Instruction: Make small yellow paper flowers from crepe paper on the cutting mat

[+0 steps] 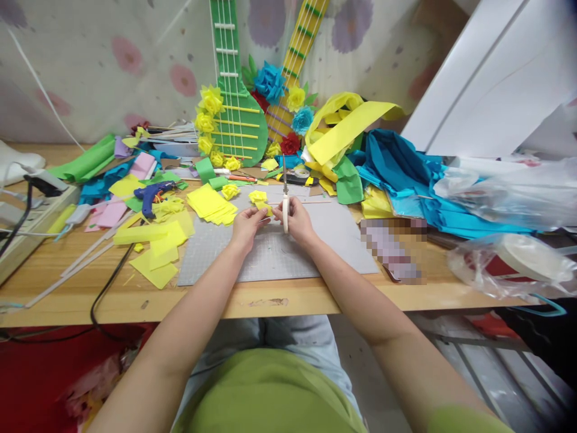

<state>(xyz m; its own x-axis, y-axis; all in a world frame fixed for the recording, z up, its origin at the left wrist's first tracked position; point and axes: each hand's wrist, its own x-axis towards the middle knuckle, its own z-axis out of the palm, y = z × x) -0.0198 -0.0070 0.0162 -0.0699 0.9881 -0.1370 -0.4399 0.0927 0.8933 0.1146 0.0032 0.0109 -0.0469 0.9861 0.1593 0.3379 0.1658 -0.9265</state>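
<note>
A small yellow paper piece (265, 208) is pinched between the thumb and fingers of the left hand (247, 227), nearly closed, over the grey mat (322, 240), probably so that it can be steadied without being crushed. The scissors (285, 214) are gripped by their white handles in the curled right hand (298, 222), just beside it, with the blades pointed away from the body, presumably for safety; whether the blades are fully together cannot be told. The yellow paper stack (211, 204) is laid at the mat's far left edge, seemingly to be within easy reach, while the blue glue gun (148, 197) is set farther left, perhaps because its cord is led from that side. Two hands, one pair of scissors and one glue gun are counted. Two loose yellow flowers (230, 191) are seen near the left hand, on the mat's far side. Two instrument shapes are leaned at the back of the table (315, 299), one green (247, 132), one yellow (295, 66); five yellow flowers are counted along the green one's edge. The stacked sheets cannot be counted, being overlapped.
</note>
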